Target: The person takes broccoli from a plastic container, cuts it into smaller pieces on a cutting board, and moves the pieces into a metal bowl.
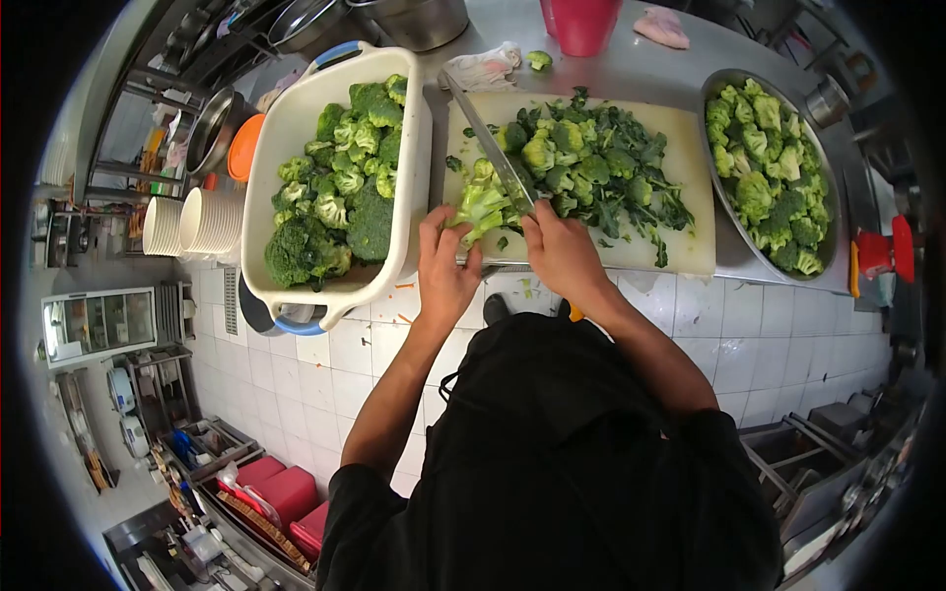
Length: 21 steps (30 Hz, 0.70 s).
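My right hand [560, 244] grips a large kitchen knife [490, 143], its long blade slanting up and left across the white cutting board [695, 187]. Under my left hand [448, 258], a pale green broccoli stalk [482, 205] is held by the fingers at the board's near left edge, close beside the blade. Cut broccoli florets and dark leaves [591, 163] are heaped over the middle of the board. To the left, a deep white tub [412, 177] holds several broccoli heads and pieces. An oval metal bowl [716, 189] full of florets stands on the right.
A white cloth [485, 69] and a loose floret [539, 60] lie beyond the board. Farther back are a red container [581, 25] and metal pots [419, 22]. Stacked paper cups [209, 222] and an orange lid [246, 148] are left of the tub. Scraps dot the tiled floor [345, 374].
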Tool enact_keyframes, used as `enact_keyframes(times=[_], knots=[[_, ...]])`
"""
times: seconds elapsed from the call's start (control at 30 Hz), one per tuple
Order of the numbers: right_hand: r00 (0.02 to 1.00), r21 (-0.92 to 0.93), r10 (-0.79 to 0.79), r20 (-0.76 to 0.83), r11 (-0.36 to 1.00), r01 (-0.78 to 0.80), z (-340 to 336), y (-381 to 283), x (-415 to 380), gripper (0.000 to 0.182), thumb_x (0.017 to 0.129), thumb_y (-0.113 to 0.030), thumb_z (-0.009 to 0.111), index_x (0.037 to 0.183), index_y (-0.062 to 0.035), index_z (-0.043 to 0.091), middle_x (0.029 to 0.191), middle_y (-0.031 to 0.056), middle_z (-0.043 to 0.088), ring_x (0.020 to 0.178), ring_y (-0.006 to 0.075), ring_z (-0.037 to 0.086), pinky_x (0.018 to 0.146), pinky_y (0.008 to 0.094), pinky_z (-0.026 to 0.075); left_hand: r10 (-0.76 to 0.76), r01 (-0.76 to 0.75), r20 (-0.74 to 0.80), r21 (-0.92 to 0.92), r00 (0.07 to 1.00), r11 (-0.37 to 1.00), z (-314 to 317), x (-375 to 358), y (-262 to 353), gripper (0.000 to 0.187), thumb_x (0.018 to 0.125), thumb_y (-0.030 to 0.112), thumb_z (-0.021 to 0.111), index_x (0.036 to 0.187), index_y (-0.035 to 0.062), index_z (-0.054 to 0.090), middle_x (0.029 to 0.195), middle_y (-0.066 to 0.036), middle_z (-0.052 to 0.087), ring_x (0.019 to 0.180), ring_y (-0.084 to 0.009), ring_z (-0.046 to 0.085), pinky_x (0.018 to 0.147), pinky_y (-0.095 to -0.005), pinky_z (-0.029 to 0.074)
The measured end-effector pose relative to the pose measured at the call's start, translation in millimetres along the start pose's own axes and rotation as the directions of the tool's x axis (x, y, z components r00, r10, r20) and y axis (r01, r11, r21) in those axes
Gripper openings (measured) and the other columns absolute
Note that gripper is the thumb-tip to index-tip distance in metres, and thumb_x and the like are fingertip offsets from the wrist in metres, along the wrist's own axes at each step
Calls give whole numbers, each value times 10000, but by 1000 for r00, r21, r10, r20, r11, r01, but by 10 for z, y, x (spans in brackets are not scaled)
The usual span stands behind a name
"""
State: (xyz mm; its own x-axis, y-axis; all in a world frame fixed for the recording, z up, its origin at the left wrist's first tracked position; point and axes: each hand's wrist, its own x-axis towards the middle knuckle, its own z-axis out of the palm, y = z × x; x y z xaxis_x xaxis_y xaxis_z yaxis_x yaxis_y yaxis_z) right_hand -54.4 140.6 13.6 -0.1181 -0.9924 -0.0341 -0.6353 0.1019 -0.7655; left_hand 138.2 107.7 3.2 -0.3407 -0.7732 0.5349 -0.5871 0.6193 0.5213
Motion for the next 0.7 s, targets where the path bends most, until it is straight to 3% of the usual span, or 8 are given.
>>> enact_keyframes(times=[0.03, 0.13, 0.23, 0.33, 0.43, 0.63, 0.7], knots=[[1000, -4, 11, 17, 1000, -11, 2, 11, 4, 276, 1040, -240, 507, 1193, -17, 560, 732, 269, 661, 762, 506, 645, 741, 597, 489, -15, 15, -7, 5, 1000, 1000, -16, 25, 55, 349, 796, -31, 774, 1094, -9, 593, 1283, -217, 529, 1174, -401, 590, 900, -434, 547], [1000, -32, 9, 9, 999, -9, 34, 60, -7, 287, 1043, -241, 501, 1205, -11, 557, 748, 271, 664, 765, 504, 644, 743, 593, 489, -420, 390, -50, -287, 906, 875, 64, 63, 198, 359, 827, 42, 800, 1106, -13, 581, 1263, -205, 553, 1108, -332, 616, 826, -400, 560], [1000, -26, -6, -6, 1000, 6, 30, 99, 5, 275, 1042, -233, 501, 1189, -6, 552, 755, 264, 667, 762, 503, 641, 746, 590, 489, -695, 736, 280, -417, 662, 533, -8, 185, 134, 361, 857, 80, 795, 1123, -12, 569, 1250, -184, 567, 1063, -266, 626, 769, -364, 561], [1000, 1, 10, 12, 1000, -10, -38, 47, 0, 247, 1040, -223, 505, 1158, -9, 543, 767, 255, 672, 768, 499, 637, 748, 591, 486, -600, 603, 173, -460, 781, 652, 65, 230, 39, 317, 839, 37, 773, 1095, -6, 590, 1192, -181, 603, 1045, -281, 638, 790, -374, 556], [1000, 33, 11, -12, 999, -11, -134, -14, -28, 220, 1038, -216, 511, 1123, -14, 532, 768, 244, 675, 758, 498, 629, 741, 596, 478, -233, 222, -64, -141, 970, 965, 68, 259, 132, 236, 800, -49, 726, 1008, -12, 622, 1137, -175, 627, 1064, -342, 632, 825, -390, 547], [999, 61, 2, -43, 998, 0, -194, -18, -98, 202, 1037, -211, 515, 1090, -16, 527, 744, 236, 665, 743, 497, 622, 722, 596, 466, 210, -213, -91, -18, 973, 977, -38, 356, 81, 234, 643, -169, 642, 817, -15, 614, 1161, -168, 633, 1135, -414, 613, 896, -448, 546], [999, 50, -4, -34, 999, 5, -197, -21, -98, 199, 1036, -210, 517, 1081, -16, 529, 740, 236, 662, 743, 496, 623, 722, 595, 466, 235, -237, -34, -34, 971, 971, -28, 313, 34, 250, 610, -175, 636, 797, -11, 605, 1156, -160, 640, 1161, -417, 608, 912, -466, 548]])
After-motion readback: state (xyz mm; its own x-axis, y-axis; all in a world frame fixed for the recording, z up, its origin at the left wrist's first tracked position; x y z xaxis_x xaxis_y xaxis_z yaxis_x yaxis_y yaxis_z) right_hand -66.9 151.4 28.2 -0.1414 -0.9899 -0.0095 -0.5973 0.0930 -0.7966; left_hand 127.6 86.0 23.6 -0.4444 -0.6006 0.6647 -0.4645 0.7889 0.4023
